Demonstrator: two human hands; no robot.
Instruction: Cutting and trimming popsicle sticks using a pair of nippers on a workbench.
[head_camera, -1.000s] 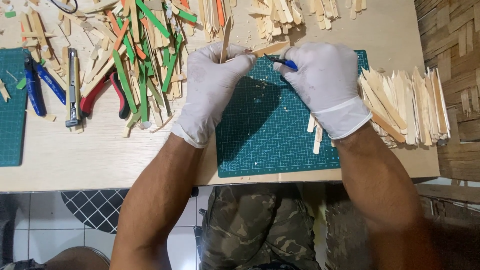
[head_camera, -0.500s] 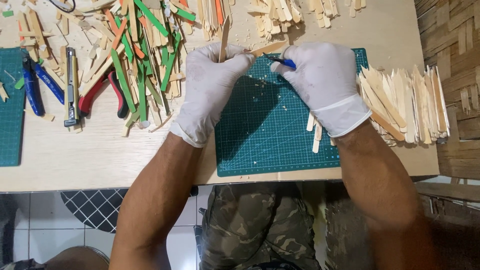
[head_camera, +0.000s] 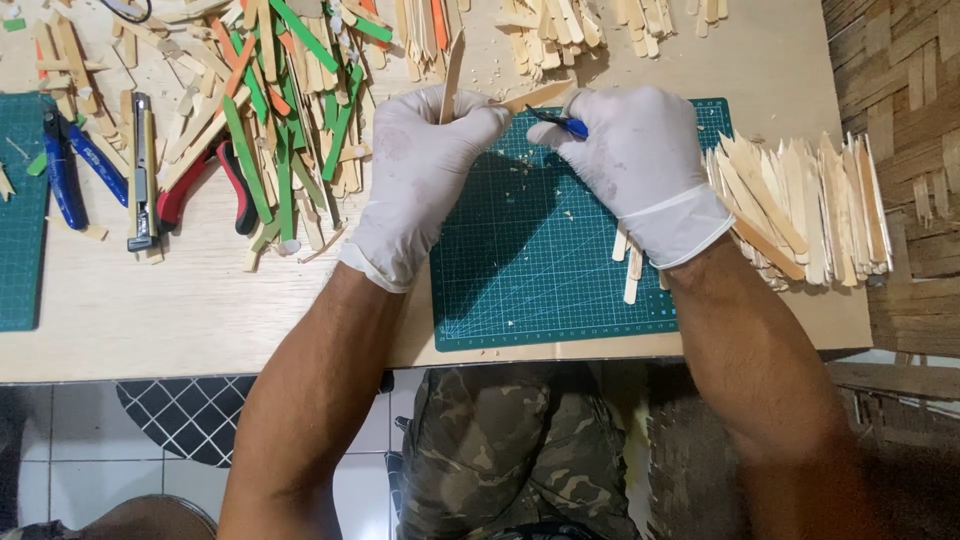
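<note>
Both hands wear white gloves over a green cutting mat (head_camera: 560, 270). My left hand (head_camera: 420, 170) grips plain wooden sticks (head_camera: 453, 62), one pointing up and away, another angled right toward my other hand. My right hand (head_camera: 635, 165) is closed on a small blue-handled cutter (head_camera: 560, 122), its tip against the angled stick. Small wood shavings lie on the mat under the hands.
A heap of plain, green and orange sticks (head_camera: 290, 110) lies at the left. Red-handled pliers (head_camera: 205, 185), blue-handled pliers (head_camera: 75, 165) and a utility knife (head_camera: 140, 170) lie beside it. Cut sticks (head_camera: 800, 205) are stacked at the right, near the table edge. A second green mat (head_camera: 20, 220) is far left.
Both hands have stayed in nearly the same place, with only a slight shift of the right hand and cutter against the stick.
</note>
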